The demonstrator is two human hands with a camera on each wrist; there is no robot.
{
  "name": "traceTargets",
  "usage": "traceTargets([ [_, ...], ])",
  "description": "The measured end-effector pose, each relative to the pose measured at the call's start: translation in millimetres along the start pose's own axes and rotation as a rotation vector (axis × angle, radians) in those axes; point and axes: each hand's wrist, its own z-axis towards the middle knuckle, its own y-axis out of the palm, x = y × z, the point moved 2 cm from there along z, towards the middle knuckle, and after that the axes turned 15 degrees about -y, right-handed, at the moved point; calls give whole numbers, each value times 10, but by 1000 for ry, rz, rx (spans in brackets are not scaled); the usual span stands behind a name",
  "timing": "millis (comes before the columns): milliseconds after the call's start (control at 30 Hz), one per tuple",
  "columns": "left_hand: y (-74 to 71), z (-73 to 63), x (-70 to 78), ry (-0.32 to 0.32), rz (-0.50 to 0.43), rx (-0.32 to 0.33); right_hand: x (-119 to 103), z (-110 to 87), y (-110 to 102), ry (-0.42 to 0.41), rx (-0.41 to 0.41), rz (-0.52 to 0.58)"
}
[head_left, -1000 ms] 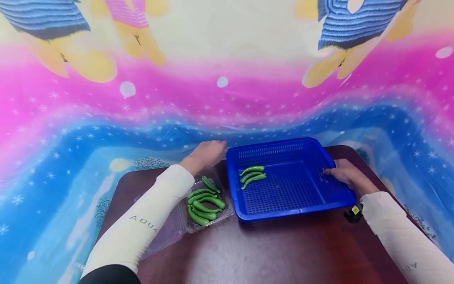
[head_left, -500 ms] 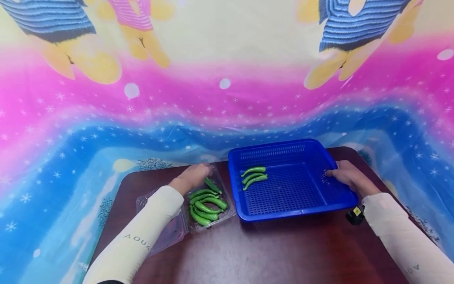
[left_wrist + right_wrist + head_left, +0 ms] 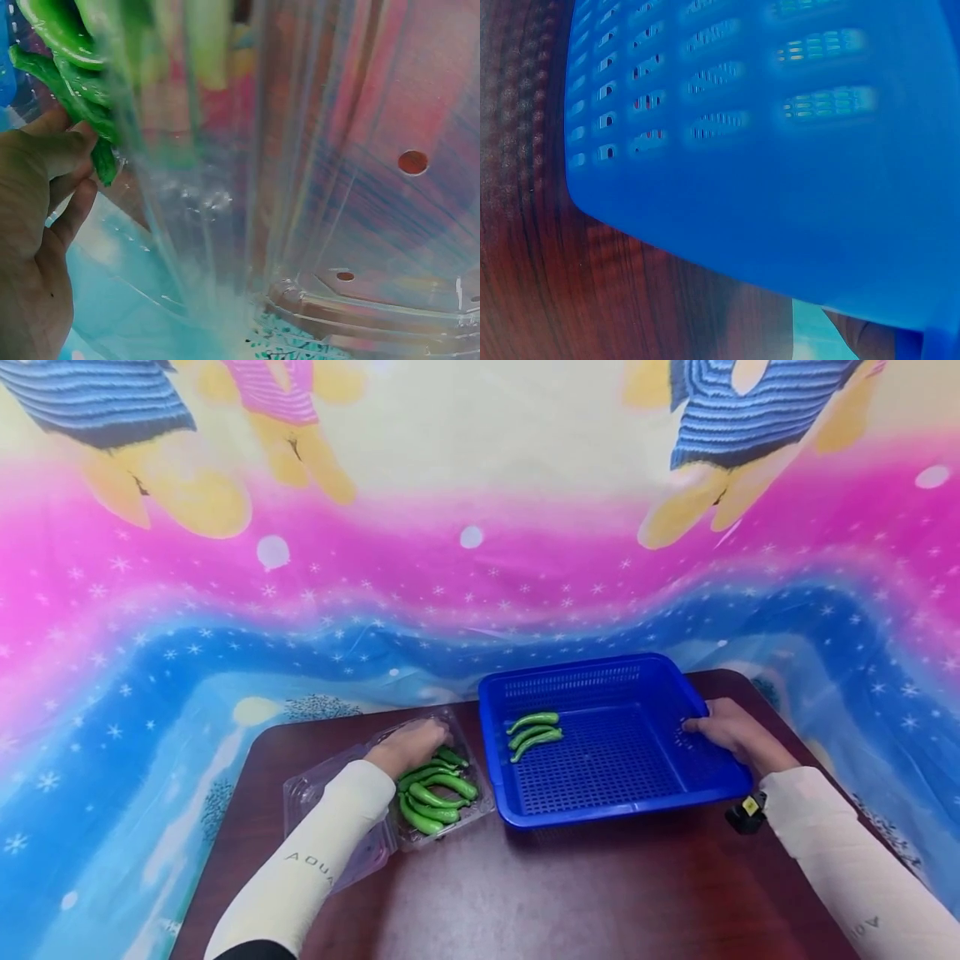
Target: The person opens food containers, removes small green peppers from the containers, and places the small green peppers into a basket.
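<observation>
My left hand is in the clear plastic clamshell box, over the back end of a pile of green chili peppers. In the left wrist view, thumb and fingers pinch one green chili pepper near its end; other peppers lie right beside it. My right hand grips the right rim of a blue plastic basket, thumb on the inner side and the other fingers hidden outside. Three green chili peppers lie side by side at the basket's left. The right wrist view is filled by the basket's slotted outer wall.
The clamshell's open lid lies to the left, partly under my left sleeve. All of it stands on a dark reddish-brown table. A printed cloth hangs behind the table and round its sides.
My left hand has come down from beside the basket's left corner into the clamshell and now pinches a chili pepper there. The right hand and the basket hold their place.
</observation>
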Motion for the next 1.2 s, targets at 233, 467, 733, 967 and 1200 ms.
traceTargets([
  [233,24,-22,-22,22,-2,67,-3,-2,-9,1,-3,3],
  [467,26,-43,-24,15,10,72,15,-11,-1,-3,1,-20],
  [733,-18,-57,-56,-80,-10,54,19,1,-10,-4,8,-27],
  [967,-177,-60,-84,-103,-8,43,4,-33,-4,5,7,-27],
  [1200,-411,-97,-167,-202,-114,19,-9,-30,0,-3,0,-23],
])
